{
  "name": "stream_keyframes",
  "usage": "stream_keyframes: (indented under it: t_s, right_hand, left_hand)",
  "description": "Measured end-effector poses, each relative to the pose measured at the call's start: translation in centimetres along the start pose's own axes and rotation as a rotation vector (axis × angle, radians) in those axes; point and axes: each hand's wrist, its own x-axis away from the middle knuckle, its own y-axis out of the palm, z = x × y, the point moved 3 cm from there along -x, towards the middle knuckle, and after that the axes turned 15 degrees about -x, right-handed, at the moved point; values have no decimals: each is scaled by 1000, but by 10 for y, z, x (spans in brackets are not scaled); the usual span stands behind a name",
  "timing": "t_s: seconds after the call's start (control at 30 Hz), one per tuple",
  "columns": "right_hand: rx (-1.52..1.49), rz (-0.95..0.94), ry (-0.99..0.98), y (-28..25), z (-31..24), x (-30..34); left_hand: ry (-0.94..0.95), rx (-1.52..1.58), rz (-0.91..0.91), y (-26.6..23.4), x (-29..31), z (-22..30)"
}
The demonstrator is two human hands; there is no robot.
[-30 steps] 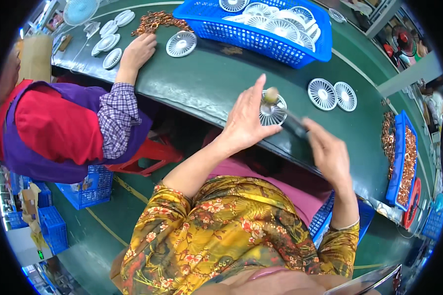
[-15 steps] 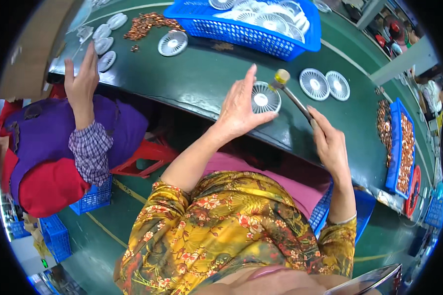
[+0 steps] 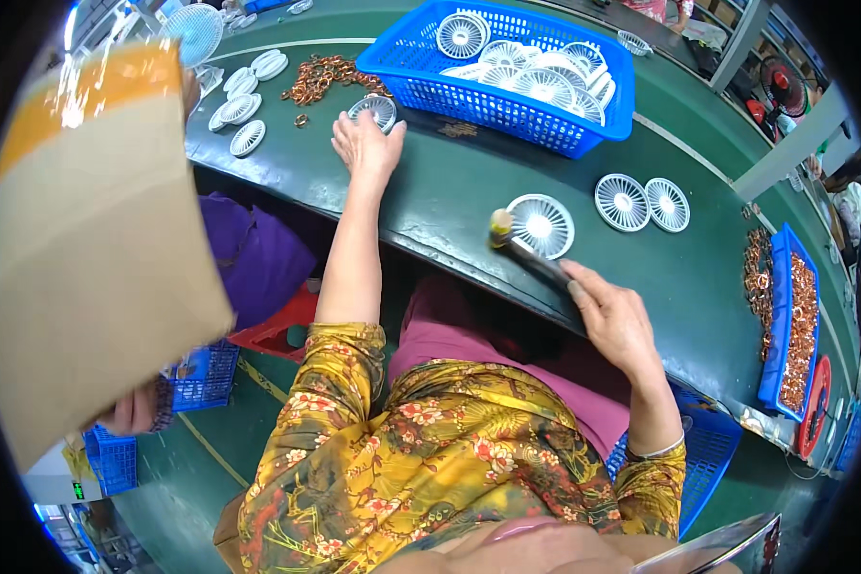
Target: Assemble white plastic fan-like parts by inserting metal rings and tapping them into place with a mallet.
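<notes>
My left hand (image 3: 366, 148) reaches to the table's left part, its fingers and thumb apart over a white round grille (image 3: 377, 108) that lies flat. In my right hand (image 3: 614, 320) is the dark handle of a mallet (image 3: 539, 262). Its yellowish head hovers close to the near left rim of another white round grille (image 3: 542, 226), partly covering it; whether they touch I cannot tell. Two more grilles, one left (image 3: 622, 202) and one right (image 3: 668, 205), lie side by side further right.
A blue basket (image 3: 478, 105) full of white grilles stands at the back. Copper-coloured rings (image 3: 320, 77) lie left of it, near several grilles. At right is a blue tray (image 3: 778, 316) of such rings. A large cardboard piece (image 3: 96, 258), held by another person, blocks the left side.
My left hand has left the middle grille and moved left to another one. The mallet head has come lower and nearer to me. The cardboard has come into view at left, hiding most of the co-worker.
</notes>
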Motion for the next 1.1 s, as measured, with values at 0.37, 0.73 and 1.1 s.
stream_keyframes:
  t_s: [0.37, 0.73, 1.1]
  right_hand:
    - [-116, 166, 178, -36, 53, -7]
    - [-73, 94, 144, -36, 53, -12]
    - [-27, 147, -19, -50, 44, 16]
  left_hand:
    - [208, 320, -70, -53, 96, 51]
    - [407, 352, -146, -82, 138, 94]
    - [467, 546, -183, -79, 141, 104]
